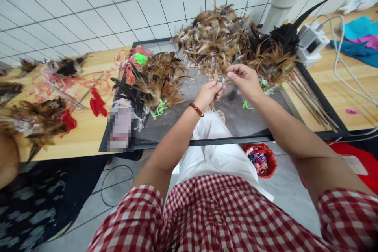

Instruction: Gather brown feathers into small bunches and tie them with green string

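My left hand (209,91) pinches a small feather tuft (219,78), which pokes out beyond its drawn-together fingers. Just beside it, my right hand's (247,82) thumb and forefinger nearly meet; I cannot tell whether they grip anything.

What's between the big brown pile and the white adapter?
Head view: black feathers fill most of the stretch between pile and adapter, with a white cylinder behind.

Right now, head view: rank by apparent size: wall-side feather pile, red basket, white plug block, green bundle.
1. Feather pile
2. Red basket and white plug block: too alike to rank
3. Green bundle
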A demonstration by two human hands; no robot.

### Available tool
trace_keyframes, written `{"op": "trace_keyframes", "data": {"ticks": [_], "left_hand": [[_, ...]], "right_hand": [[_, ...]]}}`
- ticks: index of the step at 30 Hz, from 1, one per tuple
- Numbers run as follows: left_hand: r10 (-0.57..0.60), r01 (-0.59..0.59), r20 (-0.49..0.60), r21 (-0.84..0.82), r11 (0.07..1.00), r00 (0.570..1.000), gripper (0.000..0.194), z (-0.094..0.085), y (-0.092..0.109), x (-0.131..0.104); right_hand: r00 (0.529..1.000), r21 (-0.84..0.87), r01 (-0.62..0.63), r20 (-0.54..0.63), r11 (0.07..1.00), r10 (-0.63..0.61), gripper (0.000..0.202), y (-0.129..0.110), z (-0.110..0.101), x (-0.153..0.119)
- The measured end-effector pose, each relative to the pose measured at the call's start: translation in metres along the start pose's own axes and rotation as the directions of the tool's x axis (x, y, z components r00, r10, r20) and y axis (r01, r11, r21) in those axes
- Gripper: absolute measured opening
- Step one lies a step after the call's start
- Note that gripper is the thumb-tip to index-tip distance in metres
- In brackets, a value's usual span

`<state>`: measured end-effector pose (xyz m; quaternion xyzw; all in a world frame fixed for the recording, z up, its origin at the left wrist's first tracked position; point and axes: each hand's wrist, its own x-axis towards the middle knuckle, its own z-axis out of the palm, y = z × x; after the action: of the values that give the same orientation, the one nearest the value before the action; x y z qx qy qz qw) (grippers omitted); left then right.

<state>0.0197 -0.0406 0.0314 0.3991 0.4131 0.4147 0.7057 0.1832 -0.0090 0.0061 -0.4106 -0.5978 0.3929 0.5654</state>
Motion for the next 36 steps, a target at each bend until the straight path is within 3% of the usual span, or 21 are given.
{"op": "trace_keyframes", "data": {"ticks": [6,13,18,21,23,25,27,29,33,36], "left_hand": [[-0.068,0.08,0.165,-0.067,0.995,0.984,0.032,-0.004,0.0,-0.001],[-0.07,0.085,0.235,-0.054,0.995,0.969,0.024,-0.005,-0.005,0.001],[-0.042,0.054,0.128,-0.095,0.994,0.991,0.031,-0.003,-0.004,0.001],[0.02,-0.031,-0.061,-0.183,0.983,0.998,0.035,-0.006,-0.001,0.005],[0.058,-0.114,-0.214,-0.256,0.96,0.975,0.036,-0.01,0.002,0.009],[0.08,-0.184,-0.322,-0.305,0.934,0.943,0.037,-0.014,0.004,0.012],[0.086,-0.221,-0.379,-0.328,0.918,0.921,0.037,-0.017,0.005,0.015],[0.082,-0.236,-0.412,-0.339,0.911,0.908,0.037,-0.019,0.004,0.017],[0.066,-0.247,-0.443,-0.366,0.897,0.894,0.037,-0.019,0.004,0.018],[0.058,-0.246,-0.448,-0.375,0.894,0.892,0.036,-0.019,0.004,0.018]], "right_hand": [[0.954,0.186,-0.2,0.261,0.962,0.148,0.058,-0.019,0.004,-0.006],[0.977,0.17,-0.149,0.177,0.974,0.119,0.052,-0.017,0.009,-0.008],[0.989,0.138,-0.096,0.123,0.986,0.079,0.055,-0.004,0.011,-0.008],[0.995,-0.127,0.063,0.088,0.99,-0.053,0.046,0.003,0.003,0.001],[0.974,-0.416,0.205,0.18,0.886,-0.14,0.029,0.003,-0.002,0.013],[0.936,-0.659,0.315,0.335,0.684,-0.108,0.024,-0.005,-0.002,0.024],[0.896,-0.792,0.397,0.444,0.465,-0.009,0.032,-0.016,0.005,0.032],[0.861,-0.829,0.459,0.503,0.319,0.068,0.037,-0.026,0.015,0.033],[0.83,-0.828,0.514,0.546,0.223,0.115,0.047,-0.029,0.027,0.02],[0.86,-0.861,0.469,0.496,0.198,0.12,0.036,-0.017,0.023,0.012]]}}
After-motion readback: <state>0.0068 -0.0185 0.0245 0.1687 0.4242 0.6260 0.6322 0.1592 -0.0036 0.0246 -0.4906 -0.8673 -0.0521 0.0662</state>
